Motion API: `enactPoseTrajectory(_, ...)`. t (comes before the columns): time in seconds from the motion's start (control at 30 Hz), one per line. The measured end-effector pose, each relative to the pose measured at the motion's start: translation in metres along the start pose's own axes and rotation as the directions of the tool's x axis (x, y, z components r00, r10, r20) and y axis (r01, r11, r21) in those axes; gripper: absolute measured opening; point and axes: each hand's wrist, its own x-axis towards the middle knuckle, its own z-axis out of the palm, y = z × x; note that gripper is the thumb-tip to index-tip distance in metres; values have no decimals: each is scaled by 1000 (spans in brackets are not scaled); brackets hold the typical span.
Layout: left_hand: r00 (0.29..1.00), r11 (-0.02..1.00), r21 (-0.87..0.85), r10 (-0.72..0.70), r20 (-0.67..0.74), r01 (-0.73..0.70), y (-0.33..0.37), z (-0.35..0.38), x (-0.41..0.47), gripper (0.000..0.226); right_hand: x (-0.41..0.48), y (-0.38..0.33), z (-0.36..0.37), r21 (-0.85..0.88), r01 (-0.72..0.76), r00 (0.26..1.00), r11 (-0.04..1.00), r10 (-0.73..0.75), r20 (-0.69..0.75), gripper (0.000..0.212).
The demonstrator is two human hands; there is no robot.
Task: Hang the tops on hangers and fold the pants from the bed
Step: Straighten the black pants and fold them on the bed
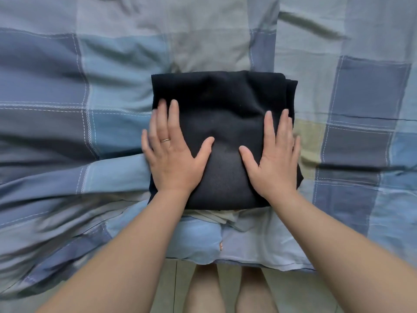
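Note:
A pair of black pants (222, 114), folded into a thick rectangle, lies on the blue plaid bed cover (67, 109) near the bed's front edge. My left hand (173, 152), with a ring on one finger, presses flat on the left side of the fold, its fingers straight and spread. My right hand (275, 154) presses flat on the right side in the same way. A bit of pale folded cloth (216, 216) peeks out from under the near edge of the pants. No tops or hangers are in view.
The rumpled plaid cover spreads across the whole bed, with deep creases at the left. The bed's front edge (248, 263) runs below my arms; beneath it are my bare legs and a pale tiled floor (167, 288).

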Motion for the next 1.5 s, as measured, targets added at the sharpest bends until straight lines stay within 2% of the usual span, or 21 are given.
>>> enactPoseTrajectory(0.07, 962, 956, -113, -274, -9, 271, 7, -5, -5, 106, -5, -2, -3, 139, -112, 994, 984, 113, -5, 90)
enactPoseTrajectory(0.13, 919, 895, -209, -392, 50, 393, 12, -7, -7, 110, -10, 0, -5, 319, -240, 971, 917, 230, 68, 100)
enactPoseTrajectory(0.27, 878, 834, -278, -436, 198, 477, 10, -13, 6, 98, -3, 9, -17, 515, -357, 934, 780, 304, 188, 113)
enactPoseTrajectory(0.33, 832, 791, -276, -475, 286, 546, 9, -17, 16, 93, 7, 18, -25, 623, -452, 892, 638, 329, 309, 93)
enactPoseTrajectory(0.4, 805, 776, -254, -487, 341, 577, 9, -21, 21, 89, 16, 27, -31, 643, -516, 855, 566, 295, 426, 66)
enactPoseTrajectory(0.53, 793, 768, -255, -482, 372, 587, 10, -26, 18, 86, 24, 38, -38, 632, -564, 804, 531, 180, 567, 67)
enactPoseTrajectory(0.63, 789, 759, -279, -464, 402, 589, 8, -33, 14, 81, 23, 41, -45, 647, -551, 803, 527, 123, 583, 60)
enactPoseTrajectory(0.7, 790, 762, -281, -451, 416, 583, 7, -39, 8, 79, 16, 42, -47, 667, -531, 819, 523, 116, 562, 55)
enactPoseTrajectory(0.77, 793, 766, -285, -438, 423, 576, 9, -44, 2, 79, 4, 44, -49, 697, -540, 824, 472, 128, 552, 61)
enactPoseTrajectory(0.83, 790, 751, -312, -429, 438, 582, 11, -49, -8, 80, -9, 47, -53, 713, -572, 810, 406, 143, 568, 69)
enactPoseTrajectory(0.93, 747, 704, -332, -425, 512, 628, 14, -57, -31, 84, -33, 57, -65, 684, -627, 768, 373, 150, 623, 68)
enactPoseTrajectory(1.1, 620, 609, -304, -413, 667, 733, 17, -88, -81, 76, -88, 73, -100, 538, -789, 599, 297, 172, 782, 56)
enactPoseTrajectory(1.23, 506, 584, -225, -376, 776, 780, 16, -119, -114, 51, -144, 68, -128, 411, -894, 444, 180, 220, 869, 44)
enactPoseTrajectory(1.27, 470, 582, -195, -370, 801, 790, 15, -126, -121, 50, -157, 65, -135, 381, -911, 409, 158, 229, 883, 40)
enactPoseTrajectory(1.4, 274, 622, 26, -382, 883, 783, 10, -156, -143, 74, -208, 55, -159, 309, -948, 320, 82, 265, 910, 28)
enactPoseTrajectory(1.5, 198, 652, 103, -372, 907, 751, 9, -179, -157, 82, -246, 42, -177, 315, -949, 308, 27, 299, 903, 28)
